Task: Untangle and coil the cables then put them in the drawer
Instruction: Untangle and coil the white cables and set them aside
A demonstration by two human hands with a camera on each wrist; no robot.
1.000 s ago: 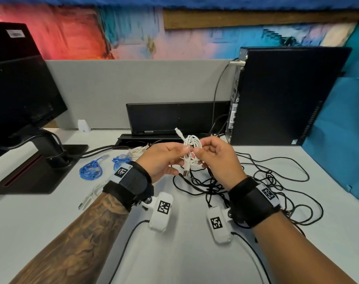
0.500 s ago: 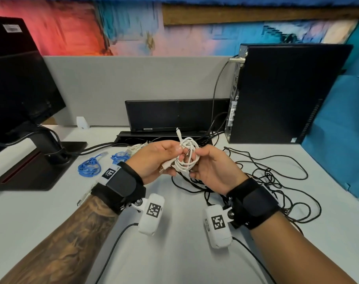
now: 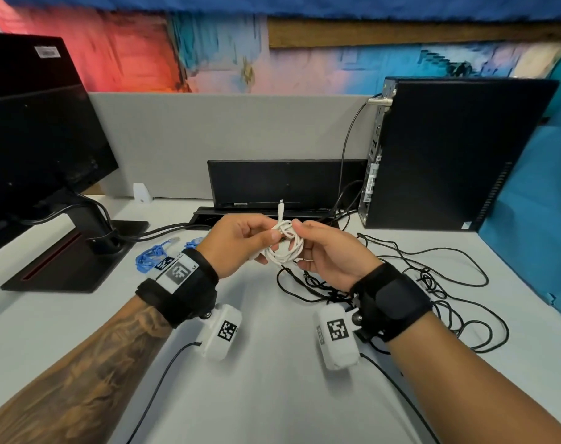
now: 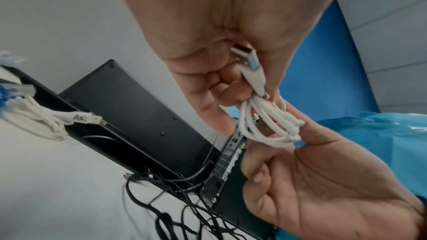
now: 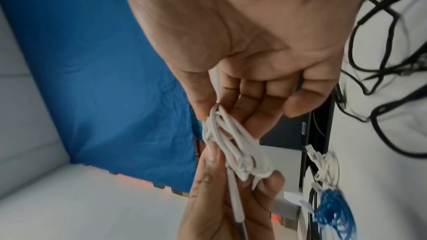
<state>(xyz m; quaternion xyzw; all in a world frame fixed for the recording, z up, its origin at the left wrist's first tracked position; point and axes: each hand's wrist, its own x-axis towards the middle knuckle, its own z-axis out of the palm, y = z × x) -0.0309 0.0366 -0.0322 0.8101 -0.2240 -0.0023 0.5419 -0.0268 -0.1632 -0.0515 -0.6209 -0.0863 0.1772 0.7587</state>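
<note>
A small white cable coil is held above the desk between both hands. My left hand pinches its left side, and the USB plug lies against that palm. My right hand, palm turned up, pinches the coil's right side between thumb and fingers. One thin connector end sticks up from the bundle. A black cable tangle sprawls on the desk under and right of my right wrist. A coiled blue cable and a coiled white one lie at the left. No drawer is in view.
A monitor on its stand fills the left side. A black desktop tower stands at the back right, and a black dock sits against the grey divider. Blue sheeting borders the desk's right edge. Wrist-camera leads run toward me.
Both hands have turned the white coil between them and brought it slightly lower. My right hand has rolled from knuckles-up to palm-up. The cables on the desk have not moved.
</note>
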